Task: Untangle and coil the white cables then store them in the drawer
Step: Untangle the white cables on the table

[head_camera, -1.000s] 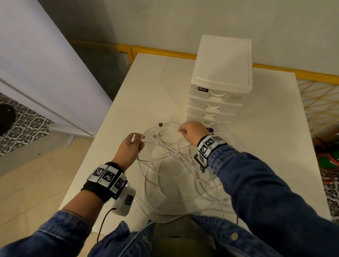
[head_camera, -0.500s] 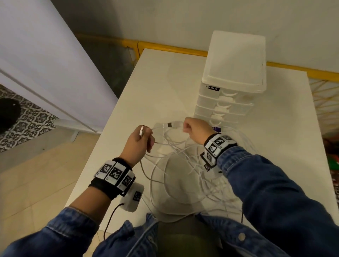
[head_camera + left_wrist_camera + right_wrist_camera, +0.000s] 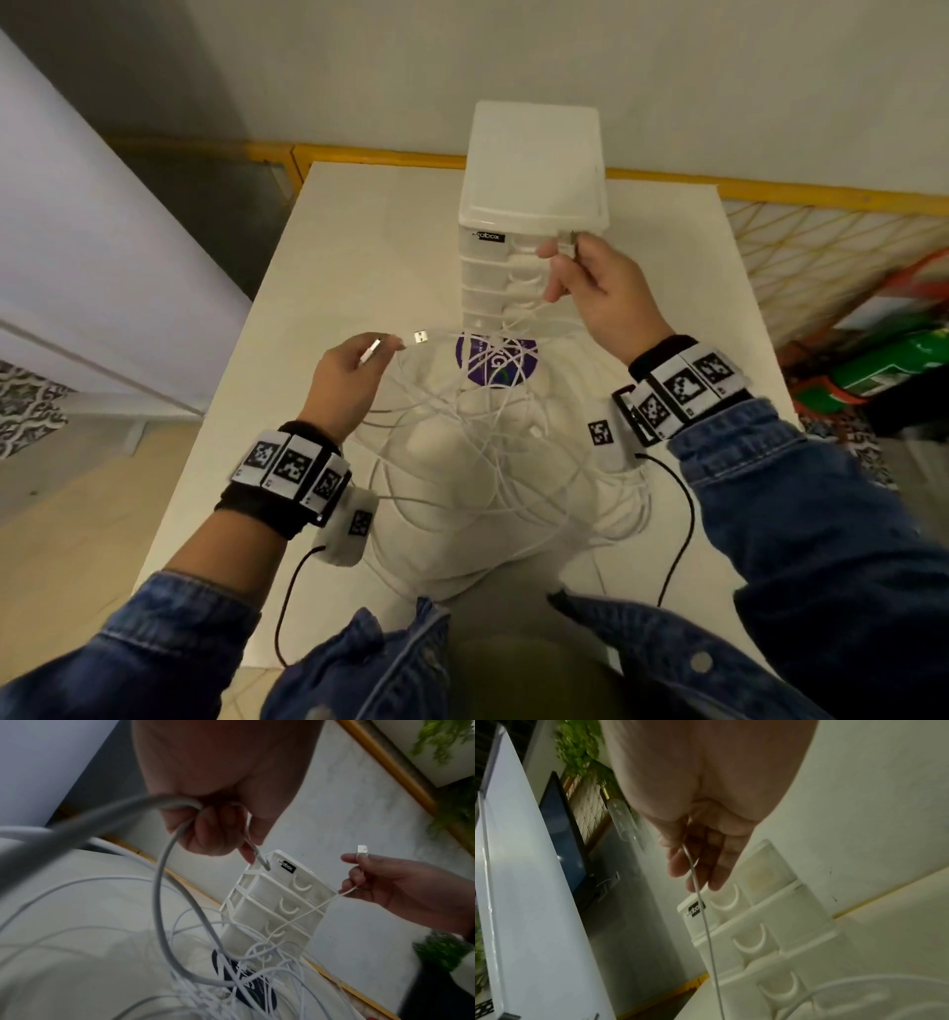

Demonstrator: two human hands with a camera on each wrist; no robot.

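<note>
A tangle of thin white cables [image 3: 493, 462] lies on the white table [image 3: 359, 246] in front of me, over a purple round sticker [image 3: 495, 362]. My left hand [image 3: 354, 370] pinches a cable end with a small plug [image 3: 371, 351]; a USB plug [image 3: 422, 337] hangs just right of it. In the left wrist view that hand [image 3: 216, 829] has cable [image 3: 164, 882] looped through its fingers. My right hand [image 3: 590, 277] is raised before the white drawer unit [image 3: 531, 205], gripping another cable's plug [image 3: 566, 239]; its cable [image 3: 706, 923] drops to the tangle. All drawers look closed.
The drawer unit [image 3: 277, 902] stands at the table's middle back. A yellow rail [image 3: 359, 151] runs behind the table. A white door panel [image 3: 77, 231] is on the left. Green and orange items [image 3: 873, 365] sit on the floor at right.
My right hand has lifted up and to the right with a cable end, drawing that cable out of the tangle. The left hand stayed low, still holding its plug.
</note>
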